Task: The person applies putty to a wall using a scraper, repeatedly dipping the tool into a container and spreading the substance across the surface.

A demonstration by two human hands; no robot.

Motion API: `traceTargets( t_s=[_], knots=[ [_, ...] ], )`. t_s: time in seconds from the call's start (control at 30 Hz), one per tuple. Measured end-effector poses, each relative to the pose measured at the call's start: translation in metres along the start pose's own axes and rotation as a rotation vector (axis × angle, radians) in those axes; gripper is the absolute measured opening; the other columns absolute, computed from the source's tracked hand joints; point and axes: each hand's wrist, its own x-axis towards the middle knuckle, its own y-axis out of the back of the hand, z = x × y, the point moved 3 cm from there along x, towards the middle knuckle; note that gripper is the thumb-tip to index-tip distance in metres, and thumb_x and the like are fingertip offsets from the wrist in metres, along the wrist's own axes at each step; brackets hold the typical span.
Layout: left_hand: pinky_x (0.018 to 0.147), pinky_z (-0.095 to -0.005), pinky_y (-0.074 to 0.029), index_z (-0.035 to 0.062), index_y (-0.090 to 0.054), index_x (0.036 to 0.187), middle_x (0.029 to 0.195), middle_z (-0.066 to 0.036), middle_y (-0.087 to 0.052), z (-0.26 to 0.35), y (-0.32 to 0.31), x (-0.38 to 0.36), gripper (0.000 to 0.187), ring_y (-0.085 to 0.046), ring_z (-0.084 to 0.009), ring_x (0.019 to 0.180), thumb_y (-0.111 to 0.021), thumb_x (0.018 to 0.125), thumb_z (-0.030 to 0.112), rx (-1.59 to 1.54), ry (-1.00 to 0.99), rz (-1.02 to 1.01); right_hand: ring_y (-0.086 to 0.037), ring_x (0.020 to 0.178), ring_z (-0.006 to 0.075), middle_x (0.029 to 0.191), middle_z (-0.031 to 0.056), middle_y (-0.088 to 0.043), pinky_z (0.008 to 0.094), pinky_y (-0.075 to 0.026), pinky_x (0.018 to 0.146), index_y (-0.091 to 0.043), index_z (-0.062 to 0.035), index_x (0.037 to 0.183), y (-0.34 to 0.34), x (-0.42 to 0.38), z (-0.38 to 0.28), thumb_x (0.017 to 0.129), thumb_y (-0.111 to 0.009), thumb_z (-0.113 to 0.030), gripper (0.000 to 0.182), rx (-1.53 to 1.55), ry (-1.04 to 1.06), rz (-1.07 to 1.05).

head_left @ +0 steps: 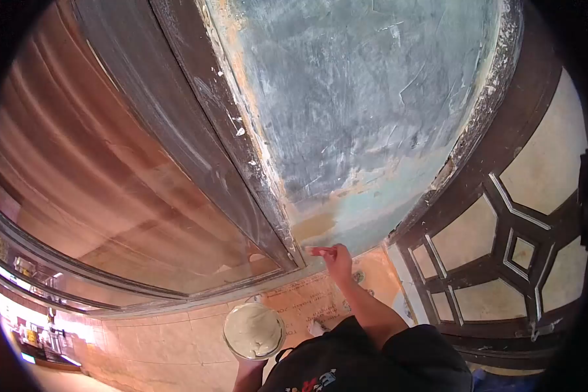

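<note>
1. The right hand (338, 261) is closed around a small red-handled tool (321, 251), likely a scraper; its blade is too small to make out.
2. The tool's tip is near the low left corner of the wall (366, 104), close by the foot of the dark wooden frame (242, 157). Whether it touches the surface, I cannot tell.
3. The left hand (249, 363) holds a bowl (283, 340) up from beneath, close to the body; most of its fingers are hidden under it.
4. Pale, creamy paste (253, 330) fills much of the bowl, which is near the right hand but apart from it.
5. Just above the tool is a tan patch (317, 225), with pale green beside it and streaky grey-blue higher up. Rough white marks run along the frame's edge.
6. Farther out, a glass pane (111, 176) stands to the left and a dark patterned door (536, 225) to the right. Printed sheeting (307, 304) covers part of the floor below.
7. The step in hand seems to be working paste into that corner. A good stroke would call for a flat blade, light even pressure and a level bowl.
</note>
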Motion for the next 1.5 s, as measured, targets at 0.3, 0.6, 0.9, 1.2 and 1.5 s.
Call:
traceTargets(
  t_s=[0.3,0.6,0.9,1.2,1.5],
  knots=[
    [0.101,-0.0428,-0.047,0.0065,-0.037,0.142,0.135,-0.013,-0.051,0.014,-0.021,0.007,0.077,-0.053,-0.0247,0.122,-0.078,0.079,0.019,0.206,-0.155,-0.037,-0.056,0.068,0.0148,0.075,0.0059,-0.064,0.0314,-0.047,0.064,-0.061,-0.0004,0.080,0.013,0.019,0.000,0.084,-0.075,-0.028,0.031,0.271,-0.141,0.053],
    [0.100,-0.0444,-0.048,0.0067,-0.035,0.143,0.137,-0.013,-0.050,0.002,-0.011,0.005,0.078,-0.054,-0.0265,0.122,-0.078,0.079,0.016,-0.062,0.016,0.072,-0.063,0.067,0.0129,0.076,0.0011,-0.062,0.0242,-0.052,0.057,-0.057,-0.0061,0.104,-0.008,-0.019,-0.026,0.091,-0.066,-0.042,0.038,1.024,-0.781,-0.308],
    [0.102,-0.0407,-0.046,0.0064,-0.036,0.141,0.135,-0.011,-0.051,0.012,-0.022,0.007,0.067,-0.053,-0.0237,0.120,-0.072,0.086,0.019,0.463,-0.257,-0.089,-0.061,0.057,0.0123,0.079,0.0045,-0.065,0.0238,-0.053,0.052,-0.060,-0.0033,0.101,-0.039,-0.011,0.022,0.092,-0.062,-0.046,0.044,0.767,-0.720,-0.297],
    [0.099,-0.0418,-0.049,0.0055,-0.038,0.140,0.134,-0.012,-0.052,-0.006,-0.012,-0.001,0.063,-0.055,-0.0242,0.118,-0.070,0.087,0.018,0.083,-0.122,0.006,-0.055,0.058,0.0186,0.069,0.0091,-0.057,0.0331,-0.046,0.054,-0.059,-0.0006,0.084,-0.014,-0.026,0.002,0.087,-0.073,-0.029,0.031,0.148,-0.124,-0.142],
    [0.099,-0.0428,-0.049,0.0050,-0.036,0.141,0.137,-0.014,-0.048,-0.028,-0.032,0.000,0.070,-0.054,-0.0259,0.121,-0.072,0.085,0.026,0.046,-0.133,0.014,-0.058,0.066,0.0284,0.073,0.0155,-0.058,0.0393,-0.046,0.063,-0.058,-0.0008,0.084,0.027,0.034,0.006,0.085,-0.073,-0.031,0.034,0.040,-0.037,0.032]
  ],
)
